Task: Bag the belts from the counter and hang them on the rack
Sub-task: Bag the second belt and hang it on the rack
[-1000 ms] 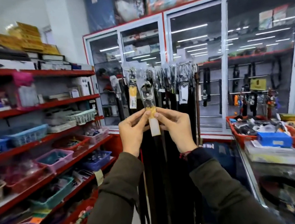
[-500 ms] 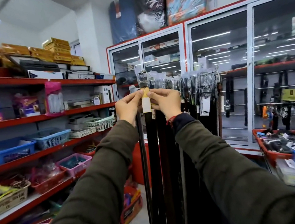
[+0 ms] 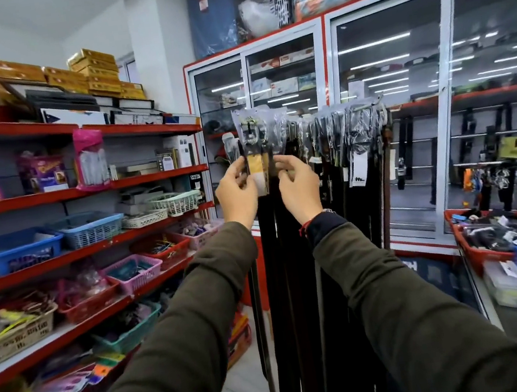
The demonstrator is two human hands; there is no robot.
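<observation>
Left third of the frame: red metal shelving (image 3: 138,181) carries plastic baskets; a blue basket (image 3: 19,249) sits on the middle tier and gold flat boxes (image 3: 95,69) are stacked at upper left.

Centre of the frame: my left hand (image 3: 237,193) is raised, with thumb and fingers pinched on the left edge of a clear plastic bag holding a black belt with a metal buckle (image 3: 251,138). The buckle end sits at the top of the bag. A yellow-and-white paper tag (image 3: 259,176) lies below the buckle, between my two hands. The black strap hangs straight down from the bag, between my olive-green sleeves (image 3: 200,317).

My right hand (image 3: 298,184) is just beside the tag, fingers curled closed on the right edge of the same bag.

The bagged belt is held up level with the row of other bagged dark belts (image 3: 335,140), at its left end. Whether it is on the metal rack bar (image 3: 366,105) cannot be determined.

Right third: a glass-fronted cabinet with red trim (image 3: 328,57) stands behind the rack. A red tray of small goods (image 3: 472,254) sits on the counter at lower right.
</observation>
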